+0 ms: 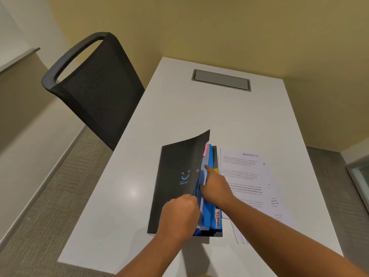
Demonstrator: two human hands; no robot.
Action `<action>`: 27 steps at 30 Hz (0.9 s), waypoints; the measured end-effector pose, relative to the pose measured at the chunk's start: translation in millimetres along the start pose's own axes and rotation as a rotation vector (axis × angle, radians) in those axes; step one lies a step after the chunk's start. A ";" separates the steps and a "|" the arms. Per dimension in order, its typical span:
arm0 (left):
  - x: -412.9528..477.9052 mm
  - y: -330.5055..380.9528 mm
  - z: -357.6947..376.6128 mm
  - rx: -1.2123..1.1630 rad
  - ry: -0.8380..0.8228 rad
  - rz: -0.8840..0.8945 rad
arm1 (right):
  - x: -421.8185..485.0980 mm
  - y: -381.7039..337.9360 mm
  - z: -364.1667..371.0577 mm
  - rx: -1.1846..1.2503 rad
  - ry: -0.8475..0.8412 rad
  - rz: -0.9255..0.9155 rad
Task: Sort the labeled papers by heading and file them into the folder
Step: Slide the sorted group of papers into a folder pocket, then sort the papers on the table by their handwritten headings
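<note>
A black folder (175, 176) with a blue smile logo lies on the white table (127, 196), its front cover lifted at the right edge. My left hand (179, 216) grips the cover's lower right edge and holds it up. My right hand (216, 187) reaches under the cover, its index finger pressing on the blue dividers (209, 216) and pale sheets inside. Pink, yellow and orange tabs stick out of the dividers; the orange tab (217, 217) carries handwriting. To the right of the folder lie printed papers, the top sheet (247, 168) headed "ADMIN".
A black mesh chair (93, 86) stands at the table's left side. A grey cable hatch (221, 79) is set into the far end of the table. More sheets (239, 234) stick out under my right forearm near the front edge.
</note>
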State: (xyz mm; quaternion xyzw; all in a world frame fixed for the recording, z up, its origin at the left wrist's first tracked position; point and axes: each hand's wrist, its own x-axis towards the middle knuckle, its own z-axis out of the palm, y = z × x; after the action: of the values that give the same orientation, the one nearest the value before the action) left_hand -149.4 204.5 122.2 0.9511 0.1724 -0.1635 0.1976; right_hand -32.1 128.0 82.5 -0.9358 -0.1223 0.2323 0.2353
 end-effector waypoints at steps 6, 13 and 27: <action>18.2 6.2 16.2 0.138 -0.145 -0.012 | -20.2 46.3 -22.9 0.027 0.146 -0.012; 24.9 18.3 51.6 0.295 -0.185 0.018 | -54.2 152.7 -51.2 -0.012 0.007 0.152; 75.2 108.2 108.6 -0.439 0.058 -0.235 | -42.9 282.1 -84.5 -0.157 -0.281 0.108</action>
State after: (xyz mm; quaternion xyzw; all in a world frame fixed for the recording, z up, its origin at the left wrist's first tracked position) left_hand -66.6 84.0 33.9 0.8632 0.3185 -0.1168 0.3739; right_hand 6.3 -161.3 24.5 -0.9149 -0.1210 0.3627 0.1294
